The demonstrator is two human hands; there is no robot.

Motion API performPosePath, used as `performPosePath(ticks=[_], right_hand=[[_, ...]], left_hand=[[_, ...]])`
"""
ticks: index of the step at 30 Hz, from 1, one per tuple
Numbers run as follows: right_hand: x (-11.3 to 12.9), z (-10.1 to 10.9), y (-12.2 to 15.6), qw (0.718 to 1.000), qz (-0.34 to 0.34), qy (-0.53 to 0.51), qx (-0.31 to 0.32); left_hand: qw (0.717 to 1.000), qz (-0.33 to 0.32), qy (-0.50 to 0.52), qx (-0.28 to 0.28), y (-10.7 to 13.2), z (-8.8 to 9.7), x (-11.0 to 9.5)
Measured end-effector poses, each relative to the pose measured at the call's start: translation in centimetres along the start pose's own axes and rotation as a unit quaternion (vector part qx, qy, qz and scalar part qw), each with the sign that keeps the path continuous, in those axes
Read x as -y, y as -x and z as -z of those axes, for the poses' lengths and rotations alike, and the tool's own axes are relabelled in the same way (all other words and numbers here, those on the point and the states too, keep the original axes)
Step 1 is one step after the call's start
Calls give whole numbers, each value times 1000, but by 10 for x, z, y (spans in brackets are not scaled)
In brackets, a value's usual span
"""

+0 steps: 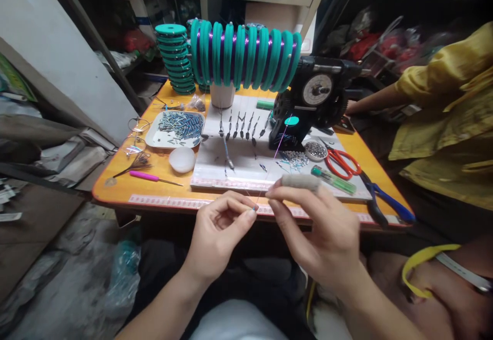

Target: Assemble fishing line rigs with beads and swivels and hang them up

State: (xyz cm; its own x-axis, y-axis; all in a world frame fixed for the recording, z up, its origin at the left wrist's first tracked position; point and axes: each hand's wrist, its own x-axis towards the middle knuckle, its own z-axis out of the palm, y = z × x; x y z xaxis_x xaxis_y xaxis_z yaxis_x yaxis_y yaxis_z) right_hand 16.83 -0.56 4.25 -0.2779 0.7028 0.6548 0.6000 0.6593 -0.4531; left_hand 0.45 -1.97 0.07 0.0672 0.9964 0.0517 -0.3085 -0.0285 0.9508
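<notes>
Hands at the near edge of the counter (115, 178). The thumb and index fingers of the left hand (220, 240) are closed on a tiny blue piece (254, 208), which lies at their tips. A thin thread (259, 199) runs from there toward the right hand (325, 229), whose thumb and index fingers are almost together just beside it; whether they pinch the thread cannot be told. A grey wrap (300, 182) covers part of the right index finger.

Directly beyond both sets of fingers: a pale board (246, 168) bearing a row of dark clips (242, 133), and, farther off and higher, a horizontal row of teal spools (246, 57) with purple windings. Beyond and left of the left fingers: a pink-handled tool (144, 176), a small white bowl (182, 160) and a white tray (151, 135) of short bluish tubes.

Beyond the right fingers: a black machine (298, 70) with a round dial (317, 89). Right of those fingers: a green case (334, 179), orange-handled scissors (344, 156) and blue-handled pliers (391, 202). At far right, well apart from the fingers: a co-worker's yellow sleeve (442, 75).
</notes>
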Motion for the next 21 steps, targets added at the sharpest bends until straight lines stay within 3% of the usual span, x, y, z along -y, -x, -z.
performPosePath(ticks=[3, 6, 8, 10, 12, 14, 15, 18, 21], right_hand=[[-4, -7, 23, 979, -156, -111, 69], [-7, -21, 35, 924, -282, -248, 65], [-7, -29, 39, 881, -332, -335, 50], [-6, -32, 41, 860, -337, -381, 45], [-7, -29, 44, 896, -281, -343, 31], [-12, -22, 47, 967, -153, -201, 1], [-16, -18, 49, 990, -81, -113, -13], [-30, -8, 52, 994, 73, 80, -24], [-40, -2, 52, 983, 131, 129, -8]], left_hand=[[986, 65, 151, -10, 2, -8, 8], [978, 85, 190, -17, 4, -13, 11], [976, 96, 193, -15, 4, -14, 10], [971, 118, 208, -10, 3, -13, 8], [958, 162, 237, 1, 2, -11, 5], [933, 223, 283, 21, 0, -10, 3], [916, 254, 309, 34, -1, -10, 3], [865, 325, 376, 70, -4, -11, 7], [837, 358, 405, 79, -7, -13, 13]])
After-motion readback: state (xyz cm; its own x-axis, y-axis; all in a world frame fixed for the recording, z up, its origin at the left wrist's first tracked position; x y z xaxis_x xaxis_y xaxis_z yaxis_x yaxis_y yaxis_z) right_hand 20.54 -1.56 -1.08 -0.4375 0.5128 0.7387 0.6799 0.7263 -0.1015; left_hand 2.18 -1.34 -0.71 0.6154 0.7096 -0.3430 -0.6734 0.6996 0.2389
